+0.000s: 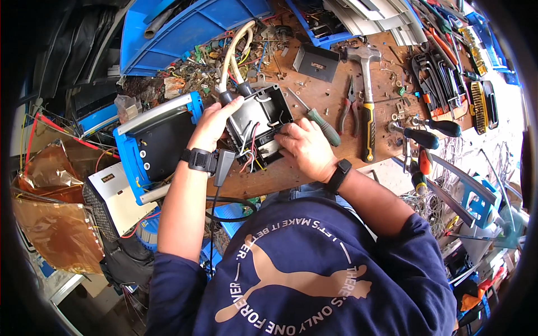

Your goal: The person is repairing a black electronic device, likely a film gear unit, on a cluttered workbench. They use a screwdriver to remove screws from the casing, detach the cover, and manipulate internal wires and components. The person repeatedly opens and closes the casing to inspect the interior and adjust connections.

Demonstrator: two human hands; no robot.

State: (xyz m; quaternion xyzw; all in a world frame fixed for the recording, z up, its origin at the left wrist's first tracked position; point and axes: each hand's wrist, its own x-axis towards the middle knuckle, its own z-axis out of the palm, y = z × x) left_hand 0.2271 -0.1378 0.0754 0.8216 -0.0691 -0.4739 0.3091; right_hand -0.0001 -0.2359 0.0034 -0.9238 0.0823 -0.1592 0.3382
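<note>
An open black electrical box [251, 120] with a grey inside is tilted over the bench's near edge. Two thick cream cables [233, 59] enter its far side through black glands, and loose thin wires [250, 148] in red, white and yellow stick out of it. My left hand [214, 120] grips the box's left side, thumb on the rim near the cables. My right hand [307, 147] is closed at the near right edge, fingers curled over the rim; their tips are partly hidden. A screwdriver [323, 126] with a green handle lies just beyond my right hand.
Pliers [348, 106] and a hammer [367, 106] lie on the wooden bench to the right, near hex keys [434, 78] and more screwdrivers [420, 137]. A blue-framed panel [168, 143] stands at left. Scrap bits [196, 70] and a blue crate [185, 39] are behind.
</note>
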